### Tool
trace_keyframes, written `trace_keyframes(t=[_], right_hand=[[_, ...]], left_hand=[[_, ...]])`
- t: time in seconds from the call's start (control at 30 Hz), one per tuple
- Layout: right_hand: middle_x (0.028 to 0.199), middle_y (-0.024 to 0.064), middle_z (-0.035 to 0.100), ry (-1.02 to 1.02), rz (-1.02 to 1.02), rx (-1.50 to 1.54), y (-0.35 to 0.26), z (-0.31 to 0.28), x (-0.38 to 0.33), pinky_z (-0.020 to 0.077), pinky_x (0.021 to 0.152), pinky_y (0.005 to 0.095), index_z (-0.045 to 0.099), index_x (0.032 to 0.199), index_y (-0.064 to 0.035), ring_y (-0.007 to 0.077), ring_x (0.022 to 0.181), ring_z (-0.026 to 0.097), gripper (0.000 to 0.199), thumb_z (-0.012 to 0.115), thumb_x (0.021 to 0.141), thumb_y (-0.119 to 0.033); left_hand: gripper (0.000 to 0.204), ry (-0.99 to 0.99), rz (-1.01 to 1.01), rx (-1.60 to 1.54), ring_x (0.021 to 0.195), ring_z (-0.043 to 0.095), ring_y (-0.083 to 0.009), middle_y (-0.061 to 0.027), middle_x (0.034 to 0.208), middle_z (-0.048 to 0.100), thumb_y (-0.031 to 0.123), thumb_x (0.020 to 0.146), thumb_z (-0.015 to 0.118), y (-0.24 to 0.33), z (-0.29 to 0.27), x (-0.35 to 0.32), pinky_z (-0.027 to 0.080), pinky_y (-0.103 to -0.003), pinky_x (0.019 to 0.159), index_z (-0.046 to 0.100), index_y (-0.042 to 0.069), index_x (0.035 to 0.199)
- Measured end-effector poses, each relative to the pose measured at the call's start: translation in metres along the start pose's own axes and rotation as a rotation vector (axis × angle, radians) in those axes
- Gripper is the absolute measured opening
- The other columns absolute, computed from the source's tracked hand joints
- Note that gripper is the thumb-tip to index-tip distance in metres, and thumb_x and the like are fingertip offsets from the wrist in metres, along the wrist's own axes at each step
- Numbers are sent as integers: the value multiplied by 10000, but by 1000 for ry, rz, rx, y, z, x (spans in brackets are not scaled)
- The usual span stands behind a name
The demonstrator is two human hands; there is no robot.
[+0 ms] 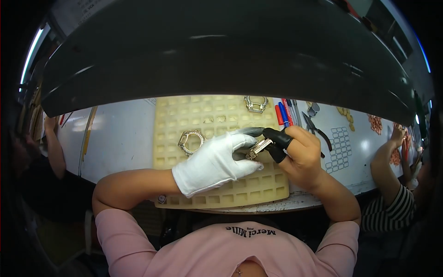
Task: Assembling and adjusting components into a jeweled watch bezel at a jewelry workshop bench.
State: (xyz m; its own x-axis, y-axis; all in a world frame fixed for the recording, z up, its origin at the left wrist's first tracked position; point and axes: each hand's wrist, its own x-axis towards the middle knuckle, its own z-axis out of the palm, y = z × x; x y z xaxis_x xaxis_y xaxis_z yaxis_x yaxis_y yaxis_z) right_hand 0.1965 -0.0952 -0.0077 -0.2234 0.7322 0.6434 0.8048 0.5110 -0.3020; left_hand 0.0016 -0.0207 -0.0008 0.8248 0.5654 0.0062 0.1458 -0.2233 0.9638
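My left hand point(214, 161), in a white glove with grey fingertips, grips a gold watch case point(260, 148) tilted on its edge. Black finger cots cover the thumb and forefinger of my right hand point(300, 152), which pinch the same case from the right; whether a small part is between them is hidden. Beyond my left wrist a second gold watch case point(192, 141) lies on the yellow gridded pad point(173, 173). Another watch case point(256, 104) rests at the pad's far right edge, studded round its rim.
Red and blue pens point(284, 114) lie right of the pad, beside black-handled pliers point(318, 131). Farther right are a sheet of grey rectangular frames point(339, 150) and copper-coloured pieces point(375, 123). A dark hood point(221, 55) overhangs the bench. People sit on both sides.
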Motion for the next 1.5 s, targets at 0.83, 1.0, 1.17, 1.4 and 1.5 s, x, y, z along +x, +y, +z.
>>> trace_keyframes(t=[0.83, 1.0, 1.17, 1.4, 1.5], right_hand=[[719, 109, 572, -49, 22, 141, 4, 3, -3, 422, 511, 292, 634, 980, 46, 202, 587, 551, 296, 649, 685, 28], [719, 99, 568, -5, 102, 247, 3, 7, -2, 430, 491, 294, 634, 969, 11, 202, 566, 551, 282, 663, 688, 13], [757, 103, 585, -102, 307, 331, 3, 7, -8, 446, 525, 266, 621, 977, 23, 153, 593, 561, 248, 612, 730, 48], [767, 38, 597, -53, 625, 740, -2, 14, -8, 456, 580, 224, 615, 939, 28, 74, 659, 548, 165, 590, 777, 50], [765, 32, 592, -111, 616, 683, 2, 13, -11, 447, 569, 214, 608, 934, 26, 57, 653, 536, 164, 583, 776, 62]], left_hand=[[300, -118, -174, 12, 862, 542, -106, -50, 956, 588, 82, 774, 674, 8, -6, 0, 453, -259, 768, 589, -14, 1045], [308, -74, -26, -4, 985, 530, -170, -116, 1081, 553, 131, 772, 685, 1, -4, 1, 429, -294, 846, 602, 7, 1041], [330, -39, 58, 120, 1003, 534, -203, -130, 1105, 552, 146, 756, 716, -5, -4, 0, 421, -308, 876, 590, -15, 1015], [361, -77, -169, -152, 1031, 516, -200, -140, 1130, 539, 160, 752, 731, 7, -4, 1, 408, -302, 897, 576, -17, 1026], [372, -78, -191, -105, 996, 516, -165, -112, 1096, 542, 167, 773, 718, 4, -4, 0, 420, -294, 870, 572, -23, 1058]])
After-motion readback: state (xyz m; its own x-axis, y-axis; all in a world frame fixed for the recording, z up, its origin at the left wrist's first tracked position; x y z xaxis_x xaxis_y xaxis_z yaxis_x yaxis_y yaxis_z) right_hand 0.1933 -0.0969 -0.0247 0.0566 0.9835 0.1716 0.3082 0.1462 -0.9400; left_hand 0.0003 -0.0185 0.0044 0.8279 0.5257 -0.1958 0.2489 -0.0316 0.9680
